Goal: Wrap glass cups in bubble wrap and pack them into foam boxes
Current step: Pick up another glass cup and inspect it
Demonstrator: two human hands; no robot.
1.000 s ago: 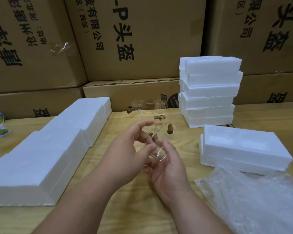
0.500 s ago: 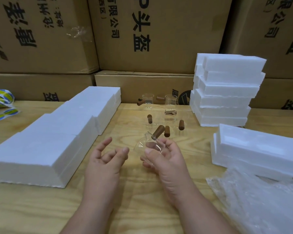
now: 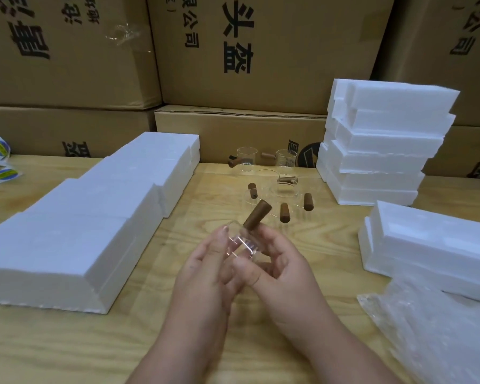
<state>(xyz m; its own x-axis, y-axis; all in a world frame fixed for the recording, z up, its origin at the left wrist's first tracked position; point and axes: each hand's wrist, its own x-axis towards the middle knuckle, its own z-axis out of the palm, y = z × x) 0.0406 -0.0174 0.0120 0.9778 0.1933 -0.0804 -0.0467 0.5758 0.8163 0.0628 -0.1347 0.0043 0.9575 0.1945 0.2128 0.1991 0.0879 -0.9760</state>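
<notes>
At centre frame, the left hand (image 3: 205, 275) and right hand (image 3: 283, 270) together hold one clear glass cup with a brown wooden handle (image 3: 244, 239) above the pale wooden desk (image 3: 288, 245), each grip curled round it and the handle pointing up and away. The cup is unwrapped; the crumpled clear bubble wrap (image 3: 441, 336) lies at lower right. Further glass cups (image 3: 275, 187) wait at upper centre beside the white foam boxes (image 3: 385, 142), so judged early, wrapping and packing outstanding

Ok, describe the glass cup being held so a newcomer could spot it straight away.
Start at the wooden table, between the foam boxes. Near its front, the left hand and right hand hold one glass cup. Unlike the other cups behind, it is lifted, its brown handle pointing up.
</notes>
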